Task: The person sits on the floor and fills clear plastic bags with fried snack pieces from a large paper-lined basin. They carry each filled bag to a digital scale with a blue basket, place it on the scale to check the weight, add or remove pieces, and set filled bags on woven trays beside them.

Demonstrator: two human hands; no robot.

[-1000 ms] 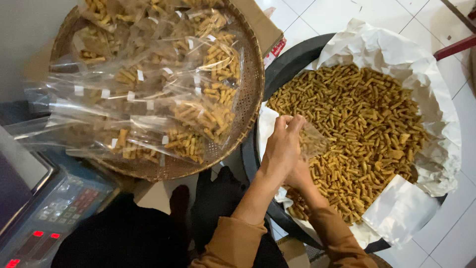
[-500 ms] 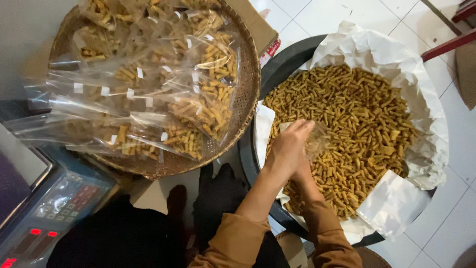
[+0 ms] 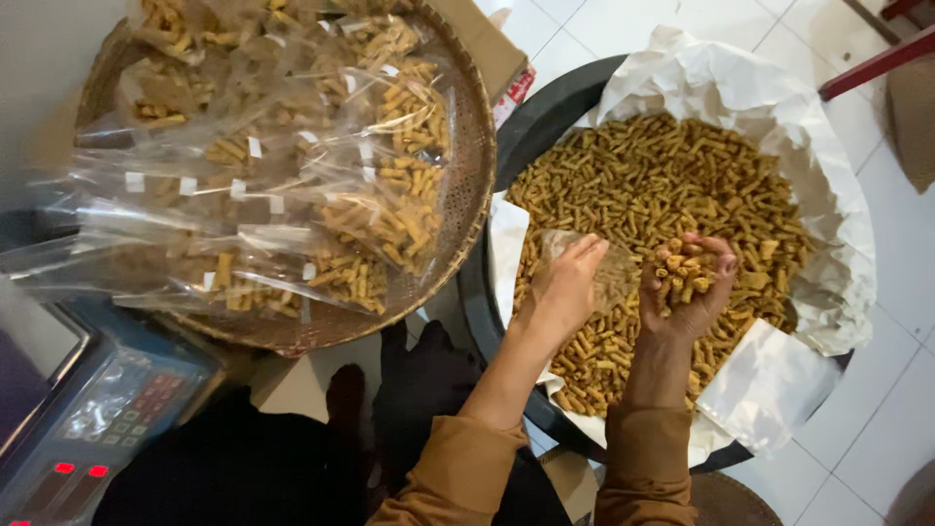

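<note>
My left hand [image 3: 565,287] grips a small clear plastic bag [image 3: 609,273] over a big black basin [image 3: 487,292] lined with white paper [image 3: 779,117] and full of yellow stick snacks [image 3: 672,175]. My right hand [image 3: 691,282] is beside it, palm up, cupped around a handful of the snacks just right of the bag's mouth. Both brown sleeves reach in from the bottom edge.
A round woven tray [image 3: 467,195] at the left holds several filled clear bags of snacks [image 3: 331,214]. A digital scale [image 3: 88,409] with red lights sits at the bottom left. White tiled floor [image 3: 877,429] lies to the right, with a red bar [image 3: 877,58] at the top right.
The two hands were bunched together over the snacks. The right hand has drawn apart to the right and turned palm up with a scoop of snacks; the left keeps the bag.
</note>
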